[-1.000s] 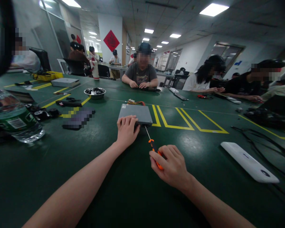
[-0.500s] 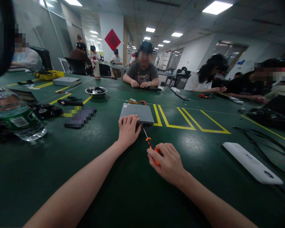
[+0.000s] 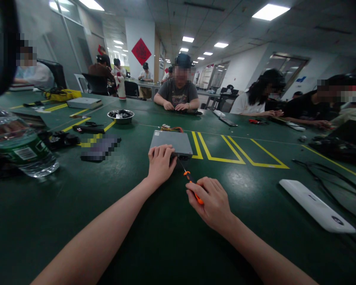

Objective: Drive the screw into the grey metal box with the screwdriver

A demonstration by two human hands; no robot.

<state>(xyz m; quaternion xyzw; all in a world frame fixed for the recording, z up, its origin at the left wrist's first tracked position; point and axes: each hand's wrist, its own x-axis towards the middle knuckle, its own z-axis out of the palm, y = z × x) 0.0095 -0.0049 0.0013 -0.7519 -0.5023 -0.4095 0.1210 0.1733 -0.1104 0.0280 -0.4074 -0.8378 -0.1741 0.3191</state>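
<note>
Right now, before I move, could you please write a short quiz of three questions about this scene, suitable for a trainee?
1. Multiple choice: what does the right hand hold? (a) a water bottle (b) a screwdriver (c) a metal bowl
2. True or false: the left hand is touching the grey box.
3. Fill in the missing word: the marking lines on the green table are ____ in colour.
Key: 1 b; 2 true; 3 yellow.

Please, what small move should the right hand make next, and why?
Probably guide the screwdriver tip onto the near side of the grey box: the right hand aims it there, the left hand holds the box, but tip contact is unclear.
</note>
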